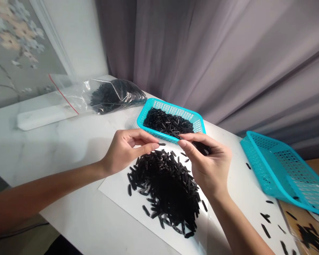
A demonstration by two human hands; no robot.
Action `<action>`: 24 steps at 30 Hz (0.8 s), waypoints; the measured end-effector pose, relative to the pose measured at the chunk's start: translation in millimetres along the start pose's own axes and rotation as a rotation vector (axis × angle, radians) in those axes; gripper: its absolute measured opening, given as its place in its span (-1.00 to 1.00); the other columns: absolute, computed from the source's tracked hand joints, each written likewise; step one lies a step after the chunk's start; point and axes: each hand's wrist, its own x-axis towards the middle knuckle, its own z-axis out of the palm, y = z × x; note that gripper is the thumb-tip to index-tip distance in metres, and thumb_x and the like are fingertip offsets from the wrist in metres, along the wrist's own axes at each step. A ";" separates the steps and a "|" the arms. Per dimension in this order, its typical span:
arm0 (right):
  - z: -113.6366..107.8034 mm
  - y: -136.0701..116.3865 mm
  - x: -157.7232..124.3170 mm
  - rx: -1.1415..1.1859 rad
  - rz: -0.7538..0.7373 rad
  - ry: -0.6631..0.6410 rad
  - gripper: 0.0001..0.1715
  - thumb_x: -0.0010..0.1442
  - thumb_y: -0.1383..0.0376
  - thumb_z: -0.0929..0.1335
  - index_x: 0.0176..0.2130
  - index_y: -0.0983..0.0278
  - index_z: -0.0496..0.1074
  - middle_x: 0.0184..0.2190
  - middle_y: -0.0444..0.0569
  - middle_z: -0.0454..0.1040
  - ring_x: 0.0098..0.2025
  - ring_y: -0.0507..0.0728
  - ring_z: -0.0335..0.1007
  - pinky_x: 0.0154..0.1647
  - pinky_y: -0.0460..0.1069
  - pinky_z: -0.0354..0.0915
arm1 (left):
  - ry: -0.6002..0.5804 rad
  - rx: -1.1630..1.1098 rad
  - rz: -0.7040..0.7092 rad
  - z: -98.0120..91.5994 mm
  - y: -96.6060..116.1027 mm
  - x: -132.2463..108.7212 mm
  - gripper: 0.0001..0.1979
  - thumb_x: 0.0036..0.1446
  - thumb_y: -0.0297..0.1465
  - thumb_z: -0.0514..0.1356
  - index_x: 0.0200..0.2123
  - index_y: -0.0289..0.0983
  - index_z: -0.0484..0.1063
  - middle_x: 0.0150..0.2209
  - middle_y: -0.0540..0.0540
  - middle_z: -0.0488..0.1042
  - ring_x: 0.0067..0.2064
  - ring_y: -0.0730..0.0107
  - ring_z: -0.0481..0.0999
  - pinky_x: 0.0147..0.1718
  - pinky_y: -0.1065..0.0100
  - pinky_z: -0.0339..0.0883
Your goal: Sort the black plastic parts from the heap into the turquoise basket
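Between the thumb and forefinger of my left hand [123, 150] is a small black elongated piece [162, 144]. My right hand [211, 164] pinches another black piece [176, 136] at its fingertips, and more black pieces [202, 148] lie in its curled palm. Both hands hover over a heap of the same black pieces [170, 191], spread on a white sheet [122, 193]. Just beyond the fingertips stands a turquoise basket [198, 118], partly filled with such pieces. What they are made of I cannot tell.
A clear zip bag [117, 95] of black pieces lies at the back left on the white table [69, 148]. To the right, a second turquoise basket [255, 163] sits tilted. Loose pieces [266, 230] are scattered near it by a brown surface [291, 219]. A grey curtain [202, 53] hangs behind.
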 end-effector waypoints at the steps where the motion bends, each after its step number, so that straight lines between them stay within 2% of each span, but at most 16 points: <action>1: 0.0 0.0 0.1 0.003 -0.003 -0.002 -0.95 0.12 0.23 0.55 -0.34 0.11 0.64 -0.39 -0.15 0.62 -0.39 0.09 0.47 -0.25 0.04 0.40 | 0.003 0.003 0.002 0.3 0.2 0.1 -0.91 0.05 -0.41 0.44 -0.34 -0.27 0.64 -0.38 -0.03 0.65 -0.39 0.50 0.59 -0.33 0.50 0.54; 10: -0.9 0.2 -0.1 -0.020 -0.037 0.006 -0.93 0.12 0.20 0.55 -0.33 0.12 0.65 -0.39 -0.12 0.61 -0.40 0.11 0.46 -0.28 0.06 0.39 | 0.004 0.023 0.000 0.5 2.1 1.1 -0.91 0.05 -0.40 0.43 -0.36 -0.28 0.63 -0.38 -0.06 0.64 -0.38 0.44 0.60 -0.32 0.44 0.56; 19: -2.5 -4.8 -0.4 -0.052 -0.069 -0.013 -0.94 0.12 0.23 0.55 -0.32 0.12 0.65 -0.41 -0.14 0.60 -0.44 0.07 0.42 -0.34 0.02 0.37 | -0.002 0.008 0.009 -0.1 0.3 1.4 -0.93 0.06 -0.42 0.43 -0.35 -0.25 0.63 -0.37 -0.01 0.65 -0.35 0.51 0.61 -0.30 0.53 0.53; 24: -2.3 -6.7 -0.7 -0.073 -0.080 -0.021 -0.95 0.12 0.26 0.55 -0.32 0.13 0.65 -0.42 -0.14 0.59 -0.46 0.06 0.41 -0.39 0.00 0.34 | -0.006 0.009 0.004 -0.2 0.6 0.8 -0.91 0.06 -0.40 0.43 -0.34 -0.26 0.63 -0.36 -0.03 0.65 -0.33 0.47 0.62 -0.29 0.51 0.54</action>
